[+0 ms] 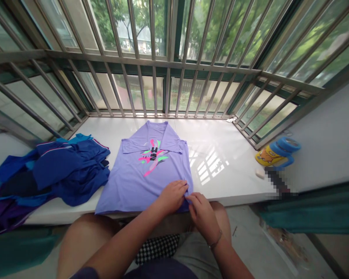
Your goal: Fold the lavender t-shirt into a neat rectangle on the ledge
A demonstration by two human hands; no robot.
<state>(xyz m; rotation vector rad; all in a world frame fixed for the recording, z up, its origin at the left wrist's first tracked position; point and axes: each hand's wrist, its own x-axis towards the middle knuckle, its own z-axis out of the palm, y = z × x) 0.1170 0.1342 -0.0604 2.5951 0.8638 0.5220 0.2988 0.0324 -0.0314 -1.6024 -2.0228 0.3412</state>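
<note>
**Purple shirt gripped at its near right corner**

At the left of the white window ledge, a heap of blue clothes is piled; its garments cannot be told apart, and its dark purple end is cut off by the picture's edge. Beside it, the purple shirt is spread flat, its collar pointed toward the barred window and its sleeves folded inward; the lettering in its bright print is too small to be read. Fabric near its near right corner is touched by the left hand; whether that grip is closed cannot be told, as the thumb is hidden. The edge is pinched in the closed grip of the right hand, and the corner is partly covered. Farther right, a yellow-and-blue bottle is seen near a small pale object, unidentifiable, and a pixelated patch.
</note>
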